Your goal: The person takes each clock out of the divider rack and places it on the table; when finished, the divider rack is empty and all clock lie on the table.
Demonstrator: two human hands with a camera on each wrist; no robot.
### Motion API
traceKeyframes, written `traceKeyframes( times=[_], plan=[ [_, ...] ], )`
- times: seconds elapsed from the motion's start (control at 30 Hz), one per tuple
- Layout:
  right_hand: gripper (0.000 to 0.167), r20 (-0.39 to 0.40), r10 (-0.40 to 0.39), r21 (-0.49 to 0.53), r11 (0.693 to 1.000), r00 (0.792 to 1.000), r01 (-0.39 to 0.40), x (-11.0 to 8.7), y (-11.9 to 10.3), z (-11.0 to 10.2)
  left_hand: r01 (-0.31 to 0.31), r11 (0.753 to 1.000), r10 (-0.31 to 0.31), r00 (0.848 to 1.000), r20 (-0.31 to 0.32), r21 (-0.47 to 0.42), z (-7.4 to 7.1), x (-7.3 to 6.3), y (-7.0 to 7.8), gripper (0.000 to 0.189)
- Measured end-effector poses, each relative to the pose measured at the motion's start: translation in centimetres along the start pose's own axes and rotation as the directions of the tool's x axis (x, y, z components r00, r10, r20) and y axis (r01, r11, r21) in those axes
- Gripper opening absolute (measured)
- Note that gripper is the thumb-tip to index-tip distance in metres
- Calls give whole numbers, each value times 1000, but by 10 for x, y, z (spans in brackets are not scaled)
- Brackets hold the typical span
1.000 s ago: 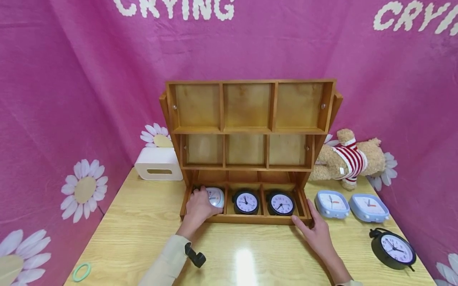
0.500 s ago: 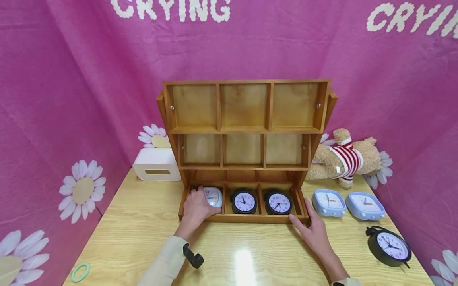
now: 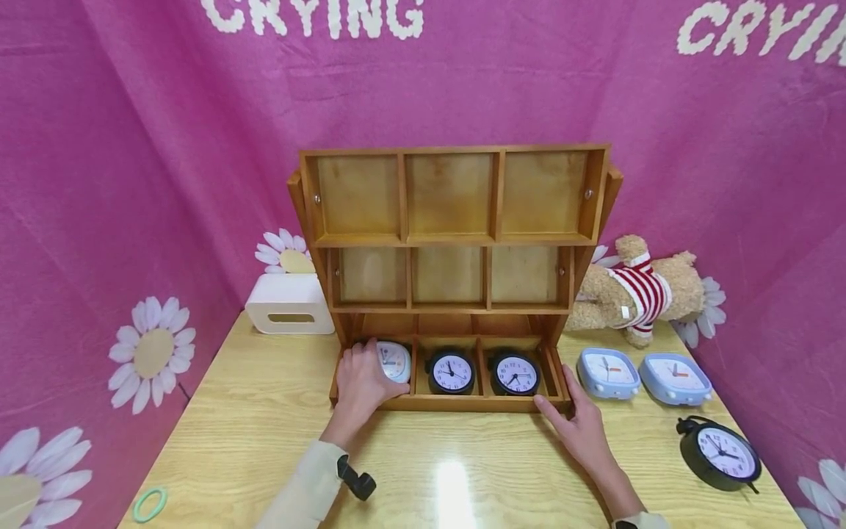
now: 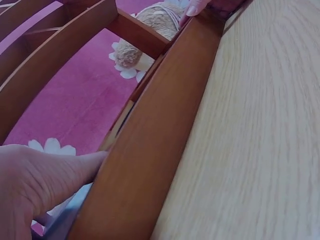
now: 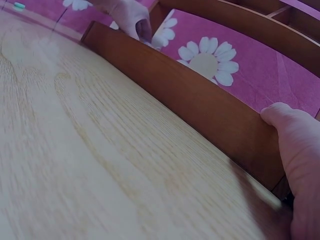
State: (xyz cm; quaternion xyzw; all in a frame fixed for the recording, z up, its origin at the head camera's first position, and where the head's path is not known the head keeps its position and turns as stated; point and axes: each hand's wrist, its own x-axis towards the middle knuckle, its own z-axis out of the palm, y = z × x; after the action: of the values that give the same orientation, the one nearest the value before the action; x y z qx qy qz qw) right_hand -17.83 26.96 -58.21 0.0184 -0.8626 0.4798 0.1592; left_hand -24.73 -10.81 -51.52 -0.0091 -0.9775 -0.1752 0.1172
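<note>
A light blue alarm clock (image 3: 394,361) sits in the left bottom compartment of the wooden shelf (image 3: 456,402), its white dial partly covered. My left hand (image 3: 361,378) grips it, fingers over its left and back side, thumb at the front rail. Two round black alarm clocks, one in the middle (image 3: 452,372) and one on the right (image 3: 515,373), fill the other bottom compartments, dials tilted up. At the shelf's front right corner my right hand (image 3: 580,422) grips the frame, thumb on the front rail (image 5: 210,107) and fingers along the side.
Two blue clocks, a nearer one (image 3: 608,374) and an outer one (image 3: 675,379), lie right of the shelf, with a black alarm clock (image 3: 719,453) in front. A teddy bear (image 3: 644,294), a white tissue box (image 3: 291,303) and a green ring (image 3: 149,505) are also on the table (image 3: 251,455).
The head view has shifted slightly. In the left compartment the blue clock and my left fingers have moved a little toward the back. My right hand keeps its place on the corner.
</note>
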Motion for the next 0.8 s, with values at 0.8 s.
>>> traceKeyframes(
  times=[0.8],
  plan=[
    [84, 12, 4, 4, 1000, 1000, -4, 1, 1, 0, 15, 909, -36, 998, -43, -416, -32, -3, -29, 103]
  ],
)
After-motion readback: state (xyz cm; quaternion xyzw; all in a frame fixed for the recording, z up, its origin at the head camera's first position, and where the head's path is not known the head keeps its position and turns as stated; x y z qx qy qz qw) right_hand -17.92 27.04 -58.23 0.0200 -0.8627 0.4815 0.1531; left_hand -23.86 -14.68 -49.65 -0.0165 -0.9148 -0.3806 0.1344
